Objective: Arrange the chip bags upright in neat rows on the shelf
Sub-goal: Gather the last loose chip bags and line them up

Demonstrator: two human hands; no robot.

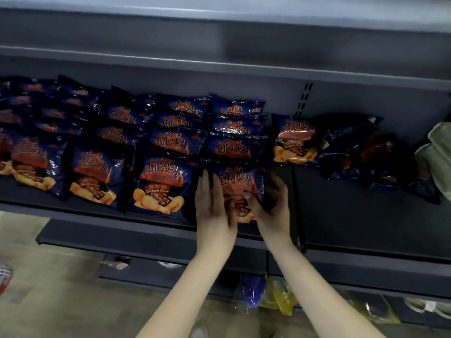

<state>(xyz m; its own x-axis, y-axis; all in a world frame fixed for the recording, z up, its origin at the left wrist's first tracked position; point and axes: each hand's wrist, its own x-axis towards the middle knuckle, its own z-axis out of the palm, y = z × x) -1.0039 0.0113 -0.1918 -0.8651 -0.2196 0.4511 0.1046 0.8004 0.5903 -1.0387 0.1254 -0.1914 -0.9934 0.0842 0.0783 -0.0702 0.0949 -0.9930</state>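
One chip bag (240,182) stands between left hand (212,206) and right hand (271,206) fingers (277,189).

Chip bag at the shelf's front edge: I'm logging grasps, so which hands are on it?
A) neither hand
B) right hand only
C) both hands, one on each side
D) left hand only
C: the left hand rests flat against the left side of the chip bag, while the right hand grips its right side.
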